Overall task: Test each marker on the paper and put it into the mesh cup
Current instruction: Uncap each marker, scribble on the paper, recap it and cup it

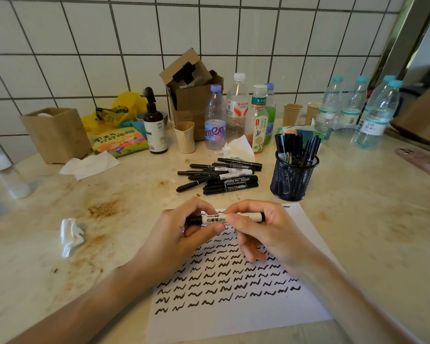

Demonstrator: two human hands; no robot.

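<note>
Two hands are on one whiteboard marker [224, 218], held level just above the top edge of the paper [236, 316]. Left hand [184, 234] has its fingers curled round the black cap end, thumb underneath. Right hand [261, 232] pinches the white barrel near the middle, with the far end tucked into its palm. Can't tell whether the cap is on tight or starting to come off.

Paper is covered in rows of black squiggles and sits on the stained bench [47, 281] right in front of the person. Behind the paper there's a loose pile of markers [219, 176] lying flat, all black or black and white. Just right of the pile is the black mesh cup [293, 180], standing upright with a bunch of markers sticking out of it.

Crumpled tissue [71, 235] sits left of the hands, and a row of plastic bottles [236, 112] lines the tiled wall.
</note>
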